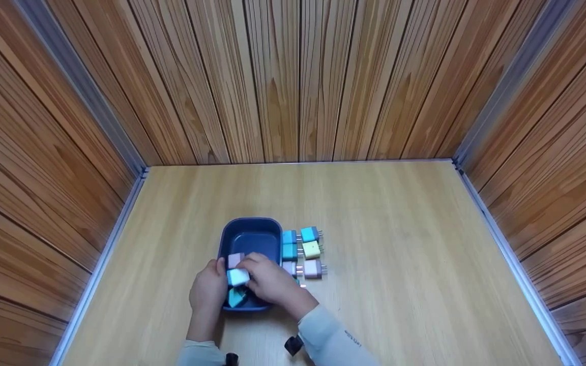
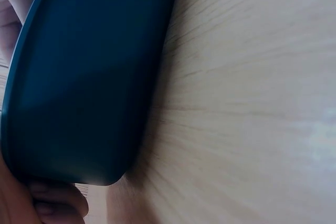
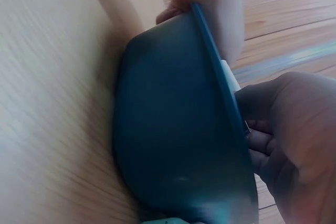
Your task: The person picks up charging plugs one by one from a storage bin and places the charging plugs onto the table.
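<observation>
A dark blue rectangular tub (image 1: 250, 221) stands on the wooden table, seen from the side in both wrist views. My left hand (image 1: 208, 287) grips its left wall, thumb at the rim and fingers outside. Over the tub's near half, my right hand (image 1: 268, 278) pinches a light blue plug-in charger (image 1: 238, 277) between thumb and fingers. A pinkish charger (image 1: 235, 260) lies inside the tub, just beyond the held one. Closer to me in the tub is a teal charger (image 1: 236, 297). In the right wrist view, the tub's wall hides most of the held charger.
Against the tub's right side, several chargers lie in rows with their prongs pointing right, among them a blue one (image 1: 310, 234), a yellow one (image 1: 312, 249) and a pink one (image 1: 313, 269). Wood-panelled walls (image 1: 283, 81) with metal edge strips (image 1: 517, 269) enclose the table.
</observation>
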The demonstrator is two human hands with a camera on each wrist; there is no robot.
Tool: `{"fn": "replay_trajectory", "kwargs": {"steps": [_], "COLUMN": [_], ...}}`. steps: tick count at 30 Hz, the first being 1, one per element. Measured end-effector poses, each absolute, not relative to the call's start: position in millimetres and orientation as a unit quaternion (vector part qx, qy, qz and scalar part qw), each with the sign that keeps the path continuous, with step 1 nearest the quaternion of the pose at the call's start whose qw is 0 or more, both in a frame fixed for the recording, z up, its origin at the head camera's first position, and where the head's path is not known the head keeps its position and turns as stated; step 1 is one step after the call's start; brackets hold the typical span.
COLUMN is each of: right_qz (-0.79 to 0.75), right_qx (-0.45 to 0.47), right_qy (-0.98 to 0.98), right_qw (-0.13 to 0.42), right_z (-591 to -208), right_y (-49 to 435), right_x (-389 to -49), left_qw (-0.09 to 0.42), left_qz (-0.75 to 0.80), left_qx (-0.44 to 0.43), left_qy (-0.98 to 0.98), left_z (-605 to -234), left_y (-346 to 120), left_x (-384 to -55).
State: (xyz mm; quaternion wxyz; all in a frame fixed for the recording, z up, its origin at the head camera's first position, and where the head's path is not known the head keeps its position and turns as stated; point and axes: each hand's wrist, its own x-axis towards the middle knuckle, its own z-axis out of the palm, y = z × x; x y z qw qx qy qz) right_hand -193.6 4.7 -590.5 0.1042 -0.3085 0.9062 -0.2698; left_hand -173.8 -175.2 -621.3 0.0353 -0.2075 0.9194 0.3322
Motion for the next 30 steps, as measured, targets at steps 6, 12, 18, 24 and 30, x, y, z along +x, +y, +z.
{"fn": "replay_trajectory", "kwargs": {"steps": [6,12,18,24,30], "right_qz": [-0.294,-0.315,-0.319,-0.319,-0.329], "right_qx": [-0.294,-0.267,-0.252,-0.262,-0.271], "right_qy": [0.903,0.903,0.905,0.904,0.898], "right_qw": [0.110,0.120,0.125,0.110,0.110], "right_z": [-586,-580,-577,-576,-573], "right_y": [15,28,38,44,51], "right_x": [-193,-190,-185,-179,-176], "left_qw": [0.038,0.053,0.053,0.047,0.062], "left_qz": [0.338,0.340,0.342,0.335,0.343], "left_qx": [-0.205,-0.213,-0.217,-0.210,-0.219], "left_qy": [0.918,0.915,0.913,0.917,0.912], "left_z": [-621,-622,-620,-622,-621], "left_y": [-175,-175,-175,-176,-176], "left_x": [-175,-177,-177,-176,-177]}}
